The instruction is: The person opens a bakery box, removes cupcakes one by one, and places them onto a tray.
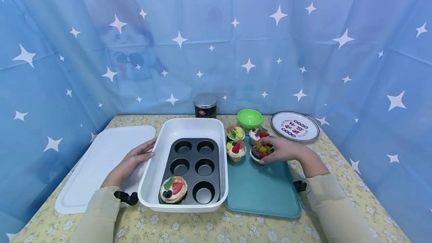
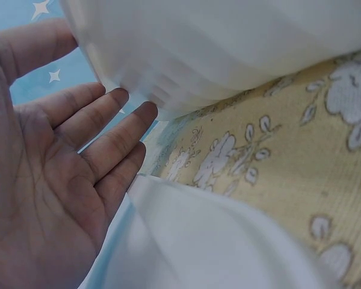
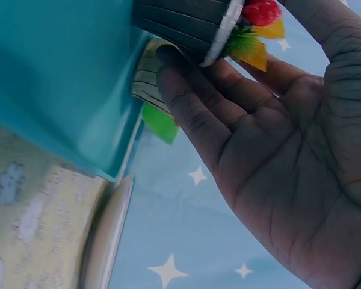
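Note:
On the teal tray [image 1: 263,194] my right hand [image 1: 287,149] holds a dark chocolate cupcake [image 1: 256,153] topped with fruit pieces, thumb and fingers on either side of it. Its dark ridged side [image 3: 180,27] shows in the right wrist view, with the tray's surface close by. Beyond and left of it stand three more fruit-topped cupcakes, one of them cream with a strawberry [image 1: 236,151]. My left hand [image 1: 136,158] rests its extended fingers against the left wall of a deep white pan [image 1: 182,208]. Inside lies a dark muffin tin [image 1: 192,156], with a fruit cupcake [image 1: 173,189] in its near left cup.
A flat white tray or lid [image 1: 101,168] lies left of the pan. At the back are an espresso canister [image 1: 205,106], a green bowl [image 1: 249,118] and a plate with red print [image 1: 280,123]. A flowered cloth [image 1: 162,228] covers the table, and a starry curtain surrounds it.

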The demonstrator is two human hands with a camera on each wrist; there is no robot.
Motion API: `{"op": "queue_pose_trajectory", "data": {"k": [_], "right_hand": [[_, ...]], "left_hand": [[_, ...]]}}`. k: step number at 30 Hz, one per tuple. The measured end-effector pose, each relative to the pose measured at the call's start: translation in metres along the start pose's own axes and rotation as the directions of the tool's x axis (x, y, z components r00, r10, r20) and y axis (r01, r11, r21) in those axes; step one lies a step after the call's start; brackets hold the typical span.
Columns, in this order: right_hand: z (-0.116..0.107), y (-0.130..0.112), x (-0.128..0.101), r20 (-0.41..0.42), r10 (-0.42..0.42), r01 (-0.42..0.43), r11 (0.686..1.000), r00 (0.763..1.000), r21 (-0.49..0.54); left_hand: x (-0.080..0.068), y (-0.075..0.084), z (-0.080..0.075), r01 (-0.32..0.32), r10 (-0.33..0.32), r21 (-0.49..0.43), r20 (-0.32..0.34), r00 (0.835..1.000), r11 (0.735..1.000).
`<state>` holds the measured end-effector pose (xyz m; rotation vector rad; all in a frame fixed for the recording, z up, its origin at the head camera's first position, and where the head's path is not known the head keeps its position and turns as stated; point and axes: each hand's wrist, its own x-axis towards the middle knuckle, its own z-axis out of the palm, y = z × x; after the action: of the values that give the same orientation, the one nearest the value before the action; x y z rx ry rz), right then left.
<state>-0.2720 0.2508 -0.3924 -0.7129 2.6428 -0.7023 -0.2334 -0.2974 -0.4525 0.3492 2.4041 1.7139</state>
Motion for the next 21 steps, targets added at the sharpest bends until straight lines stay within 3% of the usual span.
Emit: {"op": "queue_pose_trajectory", "data": {"k": [6, 10, 13, 16, 21], "right_hand": [[-0.005, -0.022, -0.005, -0.061, -0.098, 0.098, 0.995, 0.993, -0.013], [0.006, -0.056, 0.001, -0.076, -0.232, 0.229, 0.972, 0.970, -0.045], [0.021, -0.090, 0.010, -0.028, -0.322, 0.320, 0.946, 0.946, -0.053], [0.038, -0.124, 0.022, 0.049, -0.413, 0.416, 0.907, 0.909, -0.063], [0.068, -0.176, 0.045, 0.208, -0.555, 0.581, 0.807, 0.806, -0.100]], "left_hand": [[0.001, -0.001, -0.001, -0.007, 0.007, -0.005, 0.000, 1.000, 1.000], [0.001, -0.002, -0.001, -0.011, 0.011, -0.005, -0.001, 1.000, 1.000], [0.002, -0.003, -0.001, -0.016, 0.016, -0.014, 0.002, 1.000, 1.000], [0.002, -0.004, 0.000, -0.013, 0.013, -0.019, 0.001, 1.000, 1.000], [0.001, -0.004, 0.001, -0.005, 0.005, -0.026, -0.004, 1.000, 1.000]]}}
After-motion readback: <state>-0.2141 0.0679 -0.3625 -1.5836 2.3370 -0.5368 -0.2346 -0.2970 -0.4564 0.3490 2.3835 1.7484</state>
